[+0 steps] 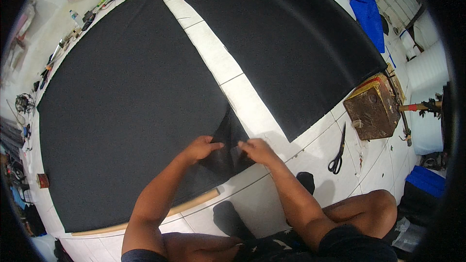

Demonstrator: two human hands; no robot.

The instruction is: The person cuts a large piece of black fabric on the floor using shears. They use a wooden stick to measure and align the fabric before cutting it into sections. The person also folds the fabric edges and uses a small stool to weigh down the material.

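Head view: the left hand (200, 149) and right hand (258, 151) pinch, with fingers (217, 145) nearly closed, the near right corner of a black sheet (121, 87) spread on white floor tiles (310, 156).

The fabric (126, 87) is plain black, the floor tiles (313, 153) white, the tarpaulin (361, 9) blue.

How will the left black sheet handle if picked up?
Probably floppy: the left black sheet rumples between the left hand and right hand. Likely awkward to lift whole, given how much floor it covers.
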